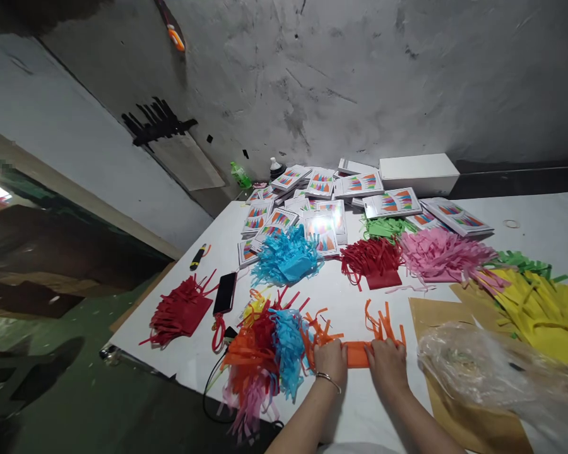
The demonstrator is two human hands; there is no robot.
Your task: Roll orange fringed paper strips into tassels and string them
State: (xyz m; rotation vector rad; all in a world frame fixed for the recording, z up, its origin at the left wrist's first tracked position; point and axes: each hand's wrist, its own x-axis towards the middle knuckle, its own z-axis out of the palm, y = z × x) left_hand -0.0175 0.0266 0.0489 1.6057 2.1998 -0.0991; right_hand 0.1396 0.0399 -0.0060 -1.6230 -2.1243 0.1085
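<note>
Hands pressing an orange fringed paper tassel (358,353) flat at the near edge of the white table (539,221).

Left to right: a mixed bundle of orange, red, blue and pink tassels (260,359) lies just beside the left hand (330,360), whose fingers curl down onto the strip's left end; the right hand (387,360) clamps its right end, palm down. Both wrists sit low and close together. Thin fringe could tear or crease if pulled unevenly, and the crinkled plastic bag (478,372) nearby might snag it.
</note>
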